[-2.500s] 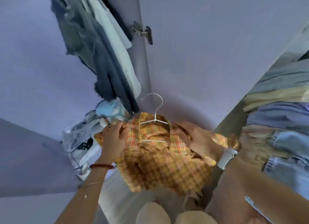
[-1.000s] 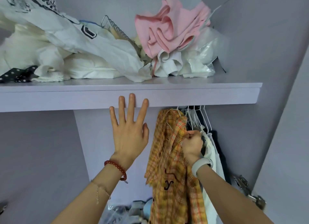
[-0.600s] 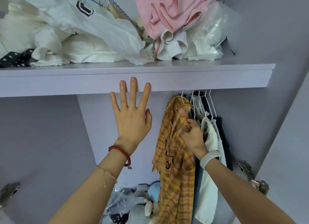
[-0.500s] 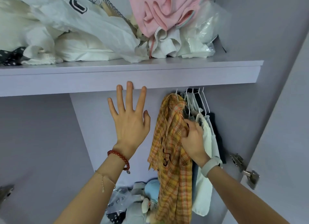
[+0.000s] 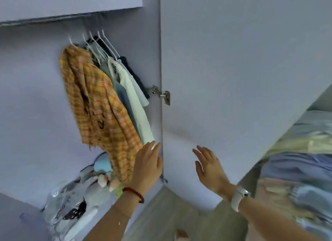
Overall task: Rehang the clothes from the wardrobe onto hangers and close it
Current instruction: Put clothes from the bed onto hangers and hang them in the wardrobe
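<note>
Head view shows your left hand (image 5: 146,166) open, fingers straight, at the lower hem of the yellow checked shirt (image 5: 100,104) and just beside the hinge edge of the door (image 5: 233,64); whether it touches the cloth I cannot tell. Your right hand (image 5: 209,166) is also open, palm toward the inner face of the door, very near it, and it holds nothing.

The shirt hangs on a white hanger (image 5: 71,41) at the left end of the row, beside a blue garment (image 5: 124,98) and a white garment (image 5: 136,104) on their own hangers. It looks thin, soft and light, so it will swing and can be caught in the door; push it inward by the hem with flat fingers.

The door looks stiff, flat and smooth. I see no handle on this side, so I judge you should take its free edge or push the panel far from the hinge (image 5: 161,95).

Dark letters are on the shirt front, but they are too blurred to read. More clothes lie on the wardrobe floor (image 5: 77,201), not yet on hangers.
</note>
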